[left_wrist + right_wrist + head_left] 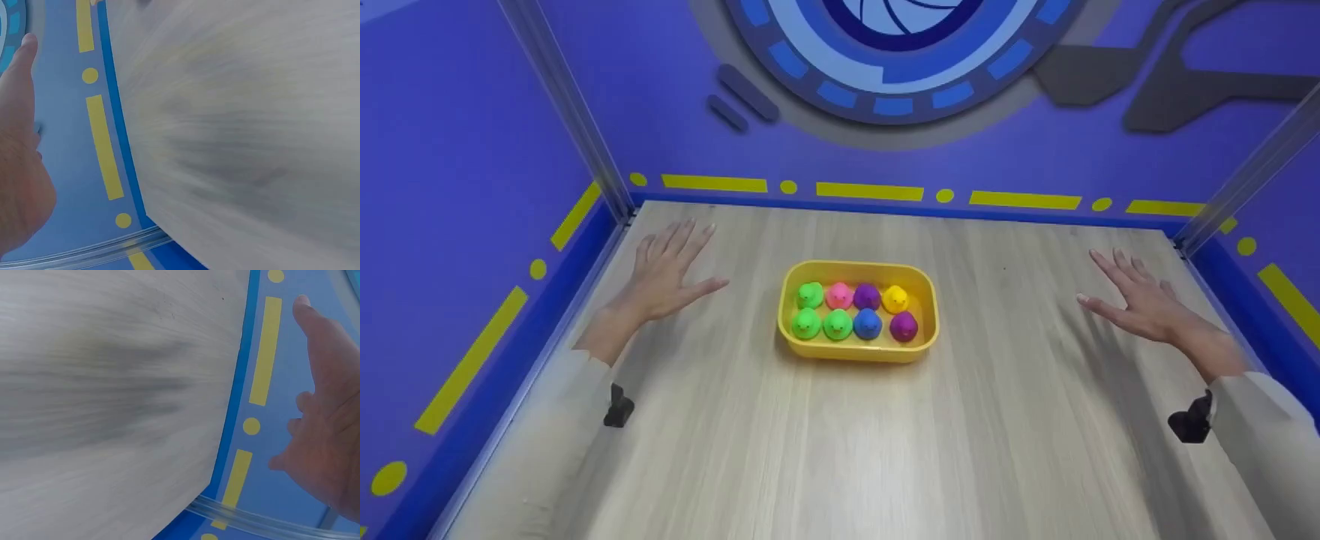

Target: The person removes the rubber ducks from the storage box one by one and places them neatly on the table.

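Yellow tub (855, 352), between side edges of surface (997, 450); holds eight toy ducks (838, 325). Left hand (664, 279), near far-left corner; right hand (1146, 304), near far-right corner: both empty, fingers spread.

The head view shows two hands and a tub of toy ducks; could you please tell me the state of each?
Left hand: fingers extended, holding nothing
Right hand: fingers extended, holding nothing
Yellow tub: upright, uncovered
Toy ducks: eight, in two rows of four inside the tub

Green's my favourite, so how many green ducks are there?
3, all in the yellow tray: the back-left duck, the front-left duck and the duck just right of it.
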Motion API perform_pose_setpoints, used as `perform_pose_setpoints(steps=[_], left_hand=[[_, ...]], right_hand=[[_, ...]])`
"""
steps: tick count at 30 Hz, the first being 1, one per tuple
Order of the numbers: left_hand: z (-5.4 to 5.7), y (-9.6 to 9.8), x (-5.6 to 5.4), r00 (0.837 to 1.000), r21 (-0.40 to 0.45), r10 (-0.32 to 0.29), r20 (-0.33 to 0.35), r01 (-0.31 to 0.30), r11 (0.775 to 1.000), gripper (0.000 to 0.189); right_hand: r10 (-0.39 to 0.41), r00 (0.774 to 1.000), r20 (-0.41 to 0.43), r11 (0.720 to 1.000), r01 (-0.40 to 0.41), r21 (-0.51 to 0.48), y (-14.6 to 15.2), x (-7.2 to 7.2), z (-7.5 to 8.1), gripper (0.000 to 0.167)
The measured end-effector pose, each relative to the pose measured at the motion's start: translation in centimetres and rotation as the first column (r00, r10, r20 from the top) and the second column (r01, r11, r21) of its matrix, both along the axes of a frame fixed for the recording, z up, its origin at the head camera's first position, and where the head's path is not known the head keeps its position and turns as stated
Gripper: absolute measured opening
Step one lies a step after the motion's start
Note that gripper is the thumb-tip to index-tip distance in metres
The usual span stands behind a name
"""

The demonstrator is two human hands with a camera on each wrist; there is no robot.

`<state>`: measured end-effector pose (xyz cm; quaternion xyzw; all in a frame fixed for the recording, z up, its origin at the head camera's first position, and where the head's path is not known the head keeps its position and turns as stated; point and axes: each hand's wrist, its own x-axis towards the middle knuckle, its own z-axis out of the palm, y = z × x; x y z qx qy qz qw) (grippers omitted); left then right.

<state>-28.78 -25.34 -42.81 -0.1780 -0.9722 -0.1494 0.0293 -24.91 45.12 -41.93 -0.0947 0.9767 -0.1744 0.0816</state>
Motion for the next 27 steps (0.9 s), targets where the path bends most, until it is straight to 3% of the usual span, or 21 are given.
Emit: perform_pose_setpoints(steps=[10, 17, 22, 27], left_hand=[[-1.8, 1.1, -0.3, 0.997, 0.108, 0.021, 0.072, -0.028, 0.994, 0.082], [-2.4, 1.7, -0.5, 0.999, 0.205, 0.031, 0.039, -0.039, 0.978, 0.074], [-3.2, 2.0, -0.5, 1.0, 0.277, 0.018, 0.008, -0.02, 0.961, 0.066], [-3.8, 2.2, -0.1, 1.0, 0.309, 0.02, 0.001, -0.019, 0.951, 0.068]], right_hand=[[0.003, 1.0, -0.002, 0.998, -0.003, -0.069, -0.3, 0.3, -0.8, 0.088], [0.018, 1.0, 0.015, 0.98, -0.015, -0.199, 0.0, 0.4, -1.1, 0.091], [-0.002, 0.997, 0.081, 0.957, 0.026, -0.289, 0.2, 0.6, -1.2, 0.092], [-0.017, 0.988, 0.151, 0.934, 0.07, -0.351, 0.3, 1.1, -1.0, 0.09]])
